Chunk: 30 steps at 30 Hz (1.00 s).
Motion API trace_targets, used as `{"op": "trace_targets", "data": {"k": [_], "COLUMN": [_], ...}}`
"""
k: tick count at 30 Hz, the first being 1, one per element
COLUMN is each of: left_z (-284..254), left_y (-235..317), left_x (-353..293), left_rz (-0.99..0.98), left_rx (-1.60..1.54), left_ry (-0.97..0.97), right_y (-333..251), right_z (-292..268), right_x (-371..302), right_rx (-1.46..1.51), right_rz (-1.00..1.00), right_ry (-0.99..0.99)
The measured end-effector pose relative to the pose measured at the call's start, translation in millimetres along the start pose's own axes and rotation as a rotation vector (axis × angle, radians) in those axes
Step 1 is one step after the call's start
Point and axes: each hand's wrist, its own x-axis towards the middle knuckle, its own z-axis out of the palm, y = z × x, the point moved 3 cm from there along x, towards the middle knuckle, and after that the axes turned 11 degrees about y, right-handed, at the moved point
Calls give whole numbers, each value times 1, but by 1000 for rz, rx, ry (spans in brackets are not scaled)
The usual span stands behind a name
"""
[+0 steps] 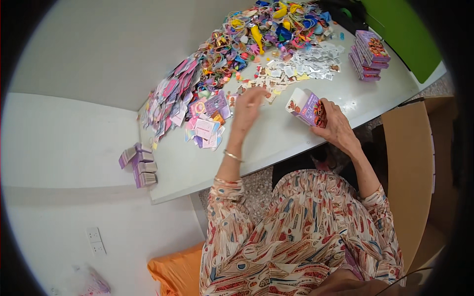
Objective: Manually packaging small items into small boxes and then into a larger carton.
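Over the counter point(269, 143), my right fingers point(330, 109) grip an open box point(307, 111); left fingers point(257, 93) near cards point(279, 80), whether holding: cannot tell.

White lettering on the purple box point(308, 110), print on the stacked boxes point(371, 53) and pale cards point(205, 129), too small to read.

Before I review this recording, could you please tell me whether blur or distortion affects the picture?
Head view: fisheye distortion bows the cardboard box near the dark rim; the left hand looks slightly blurred, while the right hand and the purple box it holds look clearer.
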Motion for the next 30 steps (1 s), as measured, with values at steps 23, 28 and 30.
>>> {"op": "trace_targets", "data": {"k": [23,28,30], "left_z": [-142,-67,-53], "left_y": [-153,-19,47], "left_x": [16,20,7], "left_rz": [-333,-232,-60], "left_rx": [382,-187,-253], "left_ry": [569,485,425], "right_y": [-24,3,4], "right_z": [20,23,33], "right_x": [5,2,3], "right_rx": [61,201,300], "right_rz": [-161,-71,-64], "right_ry": [240,237,238]}}
